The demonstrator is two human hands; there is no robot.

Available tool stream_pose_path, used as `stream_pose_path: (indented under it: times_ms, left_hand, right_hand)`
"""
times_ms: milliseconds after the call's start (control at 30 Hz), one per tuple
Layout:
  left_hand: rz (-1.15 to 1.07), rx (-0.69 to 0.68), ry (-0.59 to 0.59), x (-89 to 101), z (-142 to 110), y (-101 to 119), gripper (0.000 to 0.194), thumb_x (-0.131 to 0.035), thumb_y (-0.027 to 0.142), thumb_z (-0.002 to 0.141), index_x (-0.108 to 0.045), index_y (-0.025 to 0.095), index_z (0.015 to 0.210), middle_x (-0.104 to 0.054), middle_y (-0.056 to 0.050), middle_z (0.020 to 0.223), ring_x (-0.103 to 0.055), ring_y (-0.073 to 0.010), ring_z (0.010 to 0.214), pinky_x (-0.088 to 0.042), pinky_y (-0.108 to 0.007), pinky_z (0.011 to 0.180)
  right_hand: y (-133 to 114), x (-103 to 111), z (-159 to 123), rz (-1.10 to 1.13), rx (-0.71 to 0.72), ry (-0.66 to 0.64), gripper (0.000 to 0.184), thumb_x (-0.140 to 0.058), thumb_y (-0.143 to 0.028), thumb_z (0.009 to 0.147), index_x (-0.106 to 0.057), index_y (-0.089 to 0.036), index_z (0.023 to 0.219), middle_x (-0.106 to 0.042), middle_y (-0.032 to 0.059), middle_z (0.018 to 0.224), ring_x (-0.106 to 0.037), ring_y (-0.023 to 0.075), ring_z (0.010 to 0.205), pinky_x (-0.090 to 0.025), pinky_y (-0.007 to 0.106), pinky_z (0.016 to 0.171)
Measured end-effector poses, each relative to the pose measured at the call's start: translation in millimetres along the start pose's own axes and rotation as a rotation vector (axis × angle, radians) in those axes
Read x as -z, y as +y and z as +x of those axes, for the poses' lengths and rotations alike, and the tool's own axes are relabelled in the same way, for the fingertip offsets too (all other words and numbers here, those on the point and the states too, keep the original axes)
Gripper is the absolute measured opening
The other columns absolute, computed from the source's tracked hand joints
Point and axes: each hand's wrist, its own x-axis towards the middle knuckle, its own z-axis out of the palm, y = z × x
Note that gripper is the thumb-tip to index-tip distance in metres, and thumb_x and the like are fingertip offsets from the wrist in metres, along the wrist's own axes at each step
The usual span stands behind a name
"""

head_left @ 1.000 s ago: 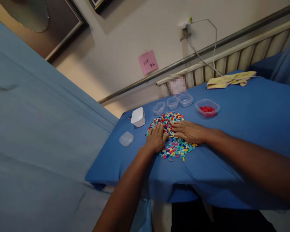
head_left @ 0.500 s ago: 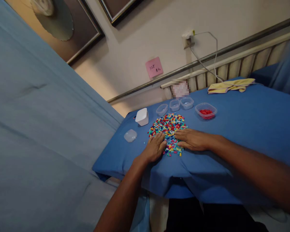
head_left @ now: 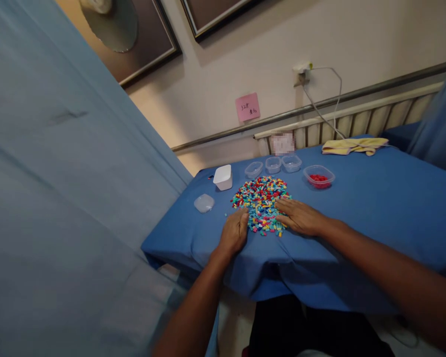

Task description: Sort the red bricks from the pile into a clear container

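Observation:
A spread heap of small multicoloured pieces (head_left: 262,198), like tiny bricks, lies on the blue-covered table (head_left: 375,208). At the heap's left edge my left hand (head_left: 235,230) rests on its side with fingers extended, touching or very near the pieces. Against the right side lies my right hand (head_left: 299,215), open, its fingers spread over some of the pieces. Neither hand grips anything. Beyond the right hand is a clear plastic container (head_left: 318,177) with red pieces (head_left: 319,181) in it.
Behind the heap stand three clear containers (head_left: 273,164) and a white tub (head_left: 223,177). A clear lid (head_left: 204,203) lies at the left. A yellow cloth (head_left: 353,146) is at the back right, below a hanging cable (head_left: 321,115). A blue curtain (head_left: 78,198) hangs at left.
My left hand has drawn back from the pieces to the heap's left edge and turned onto its side. The right hand stays at the right side. The view has shifted slightly.

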Motion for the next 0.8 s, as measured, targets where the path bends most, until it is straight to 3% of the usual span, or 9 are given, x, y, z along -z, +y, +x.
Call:
stream_pose_path:
  times_ms: [100,300,467,567,667,800]
  left_hand:
    - [-0.034,-0.031,-0.064,0.3,-1.8,1.6,0.067,-0.025,0.059,0.117,-0.077,0.019,0.136,-0.075,-0.012,0.145,-0.067,-0.0263,0.143,-0.049,-0.048,0.128]
    - [-0.012,0.031,0.028,-1.7,1.0,2.0,0.07,-0.022,0.058,0.117,-0.073,0.017,0.143,-0.067,-0.012,0.157,-0.057,-0.0262,0.154,-0.041,-0.049,0.134]
    - [-0.015,0.055,-0.108,1.2,2.0,9.8,0.075,-0.02,0.062,0.116,-0.073,0.015,0.145,-0.068,-0.013,0.156,-0.059,-0.0262,0.152,-0.043,-0.045,0.133]
    - [-0.06,0.039,-0.112,2.5,-0.5,11.6,0.077,-0.019,0.062,0.116,-0.07,0.014,0.149,-0.067,-0.012,0.157,-0.06,-0.024,0.151,-0.043,-0.041,0.133]
    - [-0.044,0.022,-0.098,2.1,0.1,10.2,0.077,-0.017,0.06,0.117,-0.062,0.012,0.157,-0.058,-0.012,0.166,-0.05,-0.0222,0.16,-0.035,-0.042,0.137]
    - [0.052,-0.107,-0.277,1.6,5.4,9.9,0.079,-0.021,0.063,0.116,-0.05,0.012,0.168,-0.04,-0.013,0.179,-0.033,-0.0244,0.169,-0.025,-0.046,0.141]
  right_hand:
    - [-0.8,1.3,-3.5,0.003,0.029,-0.023,0.079,-0.036,-0.069,0.113,-0.054,-0.016,0.168,-0.048,0.0181,0.174,-0.041,0.0367,0.166,-0.033,0.059,0.137]
    - [-9.2,9.1,-11.8,0.036,0.132,-0.069,0.07,-0.043,-0.061,0.114,-0.05,-0.021,0.172,-0.043,0.0121,0.178,-0.038,0.0315,0.167,-0.03,0.054,0.14]
    - [-11.4,12.6,-11.9,-0.011,0.131,-0.13,0.072,-0.042,-0.061,0.115,-0.045,-0.018,0.173,-0.033,0.0152,0.182,-0.031,0.0325,0.17,-0.026,0.057,0.14]
    - [-11.6,12.6,-10.7,-0.032,0.116,-0.151,0.073,-0.041,-0.062,0.115,-0.045,-0.019,0.174,-0.032,0.016,0.182,-0.03,0.0336,0.17,-0.026,0.058,0.14]
    - [-12.2,13.4,-10.1,-0.043,0.1,-0.176,0.076,-0.039,-0.064,0.115,-0.043,-0.016,0.174,-0.03,0.0175,0.183,-0.028,0.0338,0.171,-0.024,0.058,0.14]
    - [-15.3,14.0,-5.8,-0.053,0.073,-0.205,0.086,-0.035,-0.071,0.113,-0.041,-0.011,0.175,-0.03,0.0217,0.182,-0.027,0.0354,0.171,-0.025,0.058,0.14]
